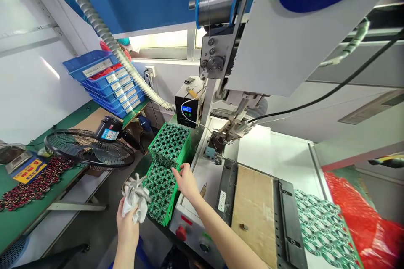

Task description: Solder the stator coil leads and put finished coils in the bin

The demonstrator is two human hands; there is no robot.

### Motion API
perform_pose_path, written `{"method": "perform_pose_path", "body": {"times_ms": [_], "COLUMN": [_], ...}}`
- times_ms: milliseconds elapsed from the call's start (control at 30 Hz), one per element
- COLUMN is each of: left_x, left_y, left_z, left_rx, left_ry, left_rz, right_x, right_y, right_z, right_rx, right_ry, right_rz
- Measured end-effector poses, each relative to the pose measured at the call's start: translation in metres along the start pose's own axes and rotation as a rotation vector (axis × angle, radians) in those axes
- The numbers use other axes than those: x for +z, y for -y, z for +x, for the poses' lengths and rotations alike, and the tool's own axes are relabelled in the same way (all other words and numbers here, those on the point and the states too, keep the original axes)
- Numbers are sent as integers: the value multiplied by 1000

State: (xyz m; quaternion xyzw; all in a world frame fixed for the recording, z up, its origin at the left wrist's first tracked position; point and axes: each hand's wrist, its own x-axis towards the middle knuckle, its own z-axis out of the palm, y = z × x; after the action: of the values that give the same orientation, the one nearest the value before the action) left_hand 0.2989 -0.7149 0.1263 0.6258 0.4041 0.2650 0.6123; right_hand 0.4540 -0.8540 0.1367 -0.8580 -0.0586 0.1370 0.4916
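Note:
My left hand [128,218] is closed around a crumpled white cloth [136,199] with grey, dirty-looking patches. It is held up just left of a stack of green circuit board panels [159,189]. These panels have rows of round holes, and the rear part of the stack [170,141] rises higher than the front. My right hand [186,180] reaches in from the right to the stack's right side, at the step between the two levels. Its thumb and index finger are apart near the panel edge; whether they touch it I cannot tell.
A soldering machine head [221,138] with a wire spool [217,2] stands over a fixture [254,210]. A controller box [187,109] sits behind the stack. At left are a fan [90,147] and blue bins [110,84]. More round-cut panels [325,227] and red plastic [362,222] lie right.

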Motion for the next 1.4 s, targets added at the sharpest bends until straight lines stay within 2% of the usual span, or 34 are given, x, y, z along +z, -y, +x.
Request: {"method": "perform_pose_path", "body": {"times_ms": [100, 233, 300, 400, 500, 600, 667, 733, 800, 900, 967, 1000, 1067, 1133, 1167, 1200, 1300, 1400], "left_x": [15, 30, 36, 51, 73, 93, 97, 91, 77, 55, 51, 54, 71, 100, 117, 134, 177, 201], "left_y": [3, -2, -11, -30, -47, -55, -58, -59, -59, -54, -44, -38, -26, -16, -13, -11, -8, -6], "left_z": [12, 16, 16, 23, 42, 62, 71, 75, 71, 52, 31, 18, -10, -41, -56, -69, -96, -104], "left_rx": [100, 220, 258, 313, 337, 230, 90, -48, -151, -254, -278, -249, -136, 32, 171, 248, 456, 648], "left_ry": [109, 416, 502, 506, 396, 266, 266, 309, 337, 374, 428, 466, 577, 798, 928, 976, 988, 991], "left_rz": [170, 426, 502, 522, 441, 306, 190, 80, 11, -12, 20, 58, 195, 366, 469, 505, 606, 739], "right_x": [2, 6, 6, 1, -7, -13, -16, -20, -28, -51, -73, -85, -111, -135, -146, -157, -179, -188], "right_y": [4, 8, 8, 9, 14, 23, 27, 29, 25, 12, -1, -10, -31, -56, -71, -85, -122, -145], "right_z": [20, 43, 52, 58, 58, 50, 37, 18, -6, -41, -62, -71, -83, -90, -91, -91, -83, -71], "right_rx": [44, 92, 109, 92, 43, -2, -23, -38, -47, -59, -36, -2, 83, 123, 134, 162, 198, 147], "right_ry": [-97, -162, -168, -180, -177, -100, -16, 66, 146, 239, 236, 217, 83, -150, -266, -344, -496, -617], "right_rz": [59, 137, 178, 228, 287, 405, 503, 588, 645, 662, 691, 736, 811, 768, 704, 652, 497, 378]}}
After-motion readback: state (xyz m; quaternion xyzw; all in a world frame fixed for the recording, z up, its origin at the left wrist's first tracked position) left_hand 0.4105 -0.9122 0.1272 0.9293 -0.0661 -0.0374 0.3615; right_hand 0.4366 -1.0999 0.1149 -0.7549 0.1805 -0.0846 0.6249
